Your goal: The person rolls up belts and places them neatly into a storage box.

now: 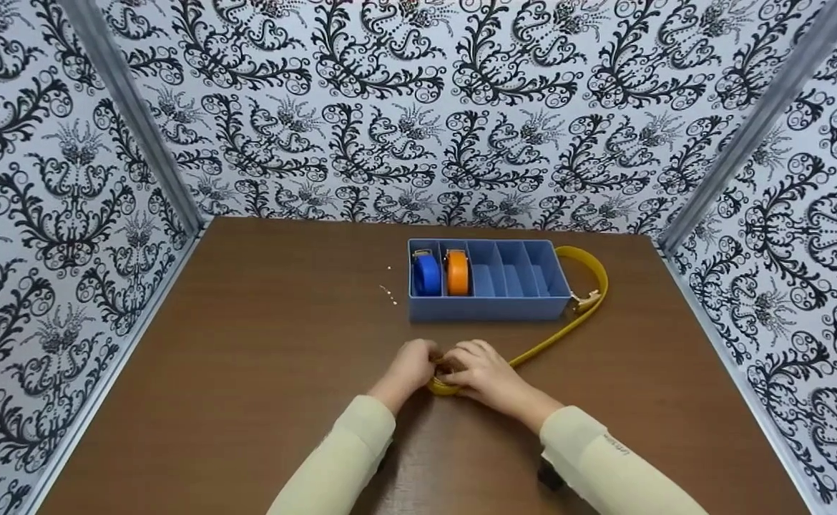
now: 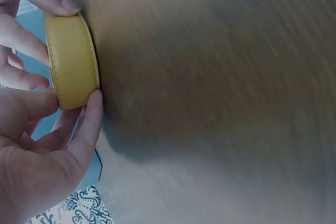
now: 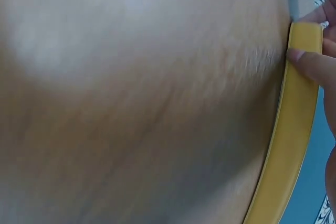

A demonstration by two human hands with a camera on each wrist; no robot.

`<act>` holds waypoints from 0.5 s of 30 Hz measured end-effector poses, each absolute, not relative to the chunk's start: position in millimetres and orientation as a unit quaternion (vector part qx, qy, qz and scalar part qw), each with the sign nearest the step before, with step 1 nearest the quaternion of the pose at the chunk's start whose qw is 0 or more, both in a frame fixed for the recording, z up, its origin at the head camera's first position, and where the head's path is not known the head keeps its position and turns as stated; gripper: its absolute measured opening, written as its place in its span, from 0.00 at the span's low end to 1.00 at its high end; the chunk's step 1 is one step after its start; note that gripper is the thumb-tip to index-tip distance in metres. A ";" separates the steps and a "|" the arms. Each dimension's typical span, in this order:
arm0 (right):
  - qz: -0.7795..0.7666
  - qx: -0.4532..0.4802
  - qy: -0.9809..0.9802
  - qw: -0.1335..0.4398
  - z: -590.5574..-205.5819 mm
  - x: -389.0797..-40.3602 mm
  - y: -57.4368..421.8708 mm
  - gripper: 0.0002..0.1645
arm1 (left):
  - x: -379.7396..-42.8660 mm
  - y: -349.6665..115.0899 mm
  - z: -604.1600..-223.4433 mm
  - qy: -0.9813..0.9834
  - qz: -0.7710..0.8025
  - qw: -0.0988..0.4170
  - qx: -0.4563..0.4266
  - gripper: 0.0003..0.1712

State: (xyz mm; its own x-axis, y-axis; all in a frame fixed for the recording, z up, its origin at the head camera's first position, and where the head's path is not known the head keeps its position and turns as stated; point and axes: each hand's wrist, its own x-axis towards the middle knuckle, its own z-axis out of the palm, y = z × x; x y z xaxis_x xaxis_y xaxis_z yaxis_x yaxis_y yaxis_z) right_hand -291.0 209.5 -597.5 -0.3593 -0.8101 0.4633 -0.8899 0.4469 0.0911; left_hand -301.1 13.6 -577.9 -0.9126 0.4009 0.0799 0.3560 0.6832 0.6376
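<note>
A yellow belt [image 1: 561, 332] with stitched edges is partly wound into a coil [image 2: 73, 61] close over the table in front of me. My left hand [image 1: 413, 366] pinches the coil's left side between thumb and fingers. From the other side my right hand [image 1: 488, 378] grips the coil, its thumb [image 3: 310, 66] laid on the band in the right wrist view. The unwound length runs back to the right and curves behind the box's right end. A metal buckle [image 1: 587, 300] lies by that loop, beside the box's front right corner.
Behind my hands stands a blue divided box [image 1: 490, 309]. A rolled blue belt [image 1: 427, 275] fills its leftmost compartment, a rolled orange belt [image 1: 457, 273] the one beside it. Small pale specks [image 1: 388, 292] dot the brown table [image 1: 261, 322] left of the box. Patterned walls [image 1: 404, 143] enclose the table.
</note>
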 end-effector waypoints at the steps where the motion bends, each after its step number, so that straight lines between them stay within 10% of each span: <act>1: 0.087 0.519 -0.818 0.230 -596.9 -291.9 211.4 0.17 | -300.9 13.9 -578.0 0.918 0.335 0.032 0.208 0.11; 15: 0.078 0.535 -0.793 0.280 -599.3 -300.9 203.3 0.09 | -304.4 10.3 -582.3 0.906 0.369 0.030 0.205 0.07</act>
State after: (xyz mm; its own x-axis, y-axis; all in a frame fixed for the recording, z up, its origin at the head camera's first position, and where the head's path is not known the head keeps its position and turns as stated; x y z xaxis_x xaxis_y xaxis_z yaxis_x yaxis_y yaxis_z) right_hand -300.9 203.3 -599.3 -0.2715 -0.8050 0.5275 -0.8927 0.4155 0.1746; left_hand -304.4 10.3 -582.3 -0.9138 0.3944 0.0970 0.3500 0.6435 0.6807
